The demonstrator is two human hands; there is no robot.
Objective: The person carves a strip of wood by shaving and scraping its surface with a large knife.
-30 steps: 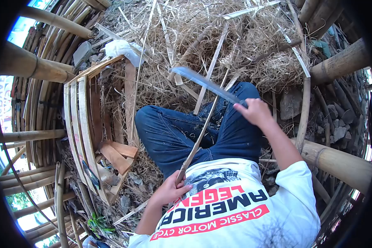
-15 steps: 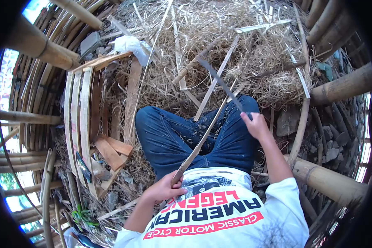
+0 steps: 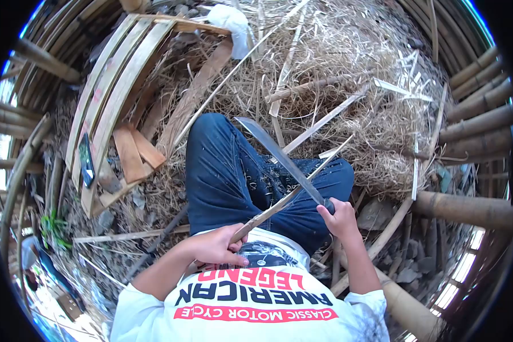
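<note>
My left hand (image 3: 221, 246) is wrapped round the near end of a long thin bamboo strip (image 3: 279, 205), in front of my shirt. The strip slants up and right over my lap, and its far end is split, with a pale sliver standing off it. My right hand (image 3: 337, 219) grips the dark handle of a long knife (image 3: 282, 158) beside my knee. The blade points up and left and crosses over the strip; whether the two touch I cannot tell. Small shavings lie on my dark trousers (image 3: 216, 176).
A slatted wooden crate (image 3: 111, 85) stands on the left with a phone (image 3: 86, 161) on its slats and wood offcuts (image 3: 132, 153) inside. Curly shavings (image 3: 336, 62) cover the ground ahead. Bamboo poles (image 3: 467, 210) line the right side. A white bag (image 3: 231, 25) lies behind the crate.
The view has turned and shifted. My right hand has come nearer my body, and the knife blade, formerly beyond the strip's far end, now crosses over its middle. My left hand still holds the strip.
</note>
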